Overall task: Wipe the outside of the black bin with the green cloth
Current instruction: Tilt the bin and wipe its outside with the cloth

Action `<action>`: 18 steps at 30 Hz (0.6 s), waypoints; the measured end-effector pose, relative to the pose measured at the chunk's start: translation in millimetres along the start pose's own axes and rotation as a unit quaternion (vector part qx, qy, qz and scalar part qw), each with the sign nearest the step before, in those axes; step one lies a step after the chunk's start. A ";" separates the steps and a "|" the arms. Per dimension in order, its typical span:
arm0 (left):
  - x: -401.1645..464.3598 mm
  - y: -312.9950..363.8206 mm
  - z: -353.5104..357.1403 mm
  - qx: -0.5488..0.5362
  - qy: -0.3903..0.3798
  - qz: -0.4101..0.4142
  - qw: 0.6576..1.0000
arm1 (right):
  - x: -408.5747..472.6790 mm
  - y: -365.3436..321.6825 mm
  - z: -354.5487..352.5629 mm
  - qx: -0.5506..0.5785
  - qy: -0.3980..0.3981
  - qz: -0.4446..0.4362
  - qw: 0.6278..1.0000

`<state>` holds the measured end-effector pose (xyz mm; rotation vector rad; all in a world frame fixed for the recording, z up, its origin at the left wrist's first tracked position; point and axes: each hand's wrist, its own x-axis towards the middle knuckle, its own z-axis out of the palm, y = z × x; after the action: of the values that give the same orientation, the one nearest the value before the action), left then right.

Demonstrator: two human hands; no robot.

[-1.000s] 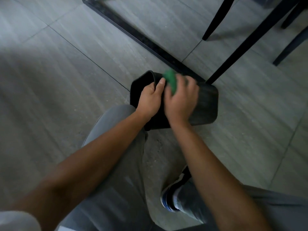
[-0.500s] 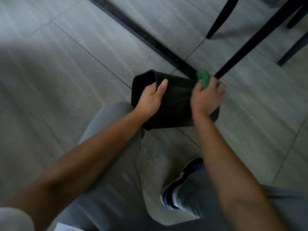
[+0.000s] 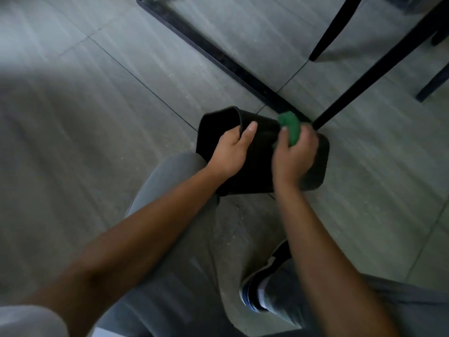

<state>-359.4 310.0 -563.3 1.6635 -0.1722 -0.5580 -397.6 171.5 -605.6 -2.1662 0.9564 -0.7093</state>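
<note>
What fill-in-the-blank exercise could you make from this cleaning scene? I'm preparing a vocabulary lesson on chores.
1. The black bin lies on its ____ on the tiled floor.
2. The left hand grips the bin at its open ____.
3. The right hand presses a ____ cloth against the bin's outside.
4. A thin black ____ leg touches the floor just behind the bin.

Missing words: side; rim; green; furniture
</note>
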 end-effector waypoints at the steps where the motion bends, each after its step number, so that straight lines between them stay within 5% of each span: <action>1: 3.8 -0.3 -0.5 -0.002 0.015 0.002 1.000 | -12.7 -16.8 6.1 0.025 -0.017 -0.072 0.997; 3: 5.1 -3.1 0.2 0.005 0.024 0.001 1.000 | -14.3 -17.2 7.7 0.040 -0.025 -0.116 0.992; 8: -1.8 -5.2 -1.5 -0.006 -0.020 0.001 1.000 | 14.4 46.6 -14.0 -0.020 0.057 0.091 0.994; 14: 10.0 -6.0 -5.8 -0.023 0.034 -0.003 0.999 | -38.8 -33.7 19.8 0.068 -0.023 -0.158 0.985; 18: 1.0 -3.7 -2.1 -0.039 0.012 -0.035 0.999 | 6.2 31.4 7.5 0.016 0.021 0.025 0.999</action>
<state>-358.4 312.1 -567.0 1.6041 -0.0746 -0.5905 -402.2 153.0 -632.4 -2.1003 1.0102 -0.7452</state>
